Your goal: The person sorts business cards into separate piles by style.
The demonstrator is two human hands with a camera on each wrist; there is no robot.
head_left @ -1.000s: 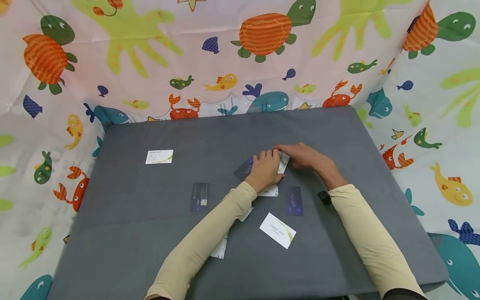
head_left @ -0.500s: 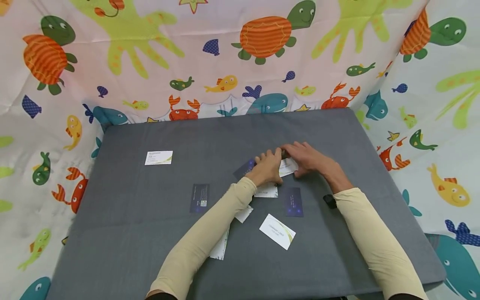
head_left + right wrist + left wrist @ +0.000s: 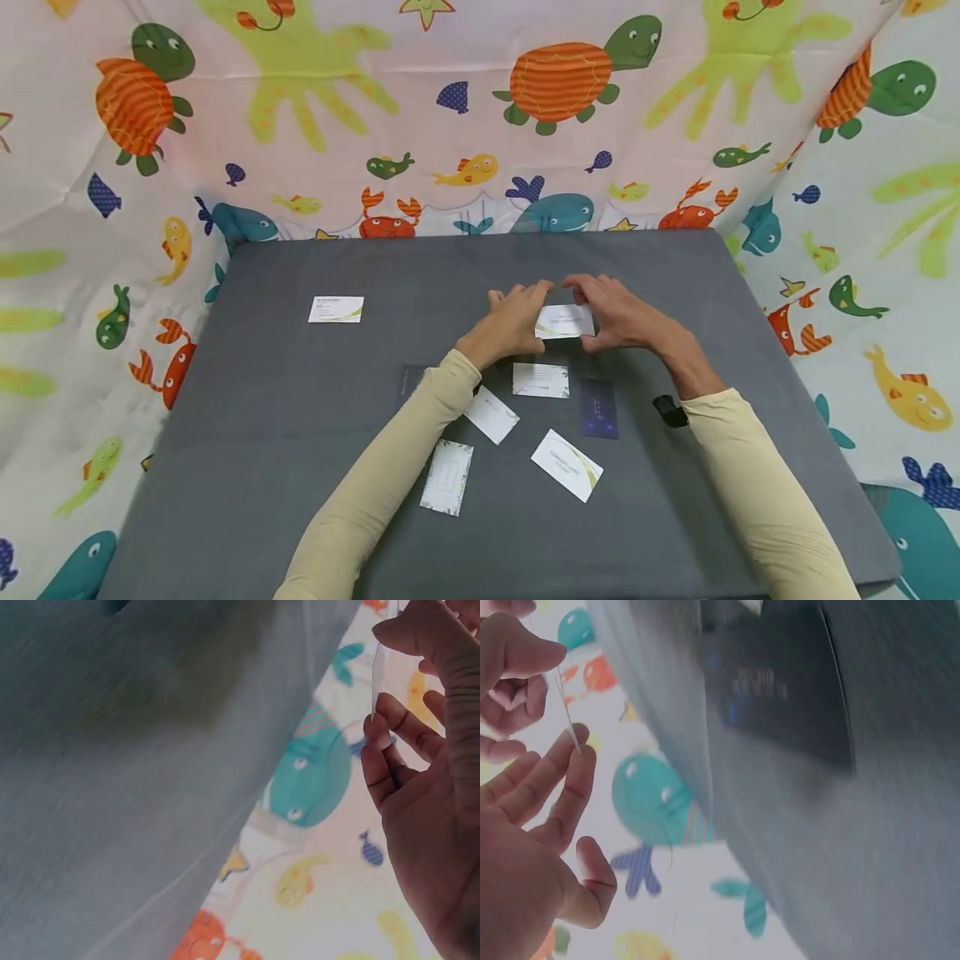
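A white card with a green swoosh (image 3: 335, 309) lies alone far to the left on the grey felt table (image 3: 300, 392). Going right, a dark card (image 3: 409, 379) peeks out from under the left sleeve. Near the front lie a tall white card with a leafy border (image 3: 447, 477) and a small tilted white card (image 3: 491, 415).

In the middle, the left hand (image 3: 508, 323) and the right hand (image 3: 619, 314) hold one small white paper card with a green curve (image 3: 564, 322) up off the table. Its long side runs left to right, and its flat face looks up at the head camera. The left fingers pinch its left end. The right thumb and fingers pinch its right end. In the left wrist view the card (image 3: 567, 712) shows as a thin edge between a fingertip and a thumb (the same in the right wrist view (image 3: 377, 682)).

Just below the held card lies a white card with small print (image 3: 540, 380). To its right lies a dark blue card (image 3: 599, 408), standing tall. In front of them lies a slanted white card with a green stripe (image 3: 567, 465). The sea animal cloth (image 3: 480, 117) hangs all around the table.
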